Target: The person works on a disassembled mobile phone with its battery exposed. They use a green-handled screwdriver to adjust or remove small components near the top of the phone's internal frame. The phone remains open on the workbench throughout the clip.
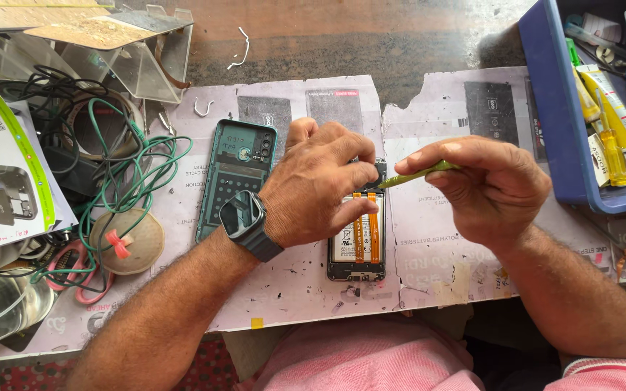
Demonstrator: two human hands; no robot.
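Both hands meet over the opened smartphone (357,242) on the counter (429,261) — the left hand (320,181) presses closed fingers on its upper end to steady it, the right hand (490,188) pinches a green pry tool (418,174), tip at that edge. The teal back cover (235,177) lies just left.

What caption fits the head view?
Left hand steadies an opened smartphone with orange flex cables while right hand applies a thin green pry tool.

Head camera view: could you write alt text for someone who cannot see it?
A left hand steadies an opened phone while the right hand points a green tool at its top. A teal back cover lies beside it.
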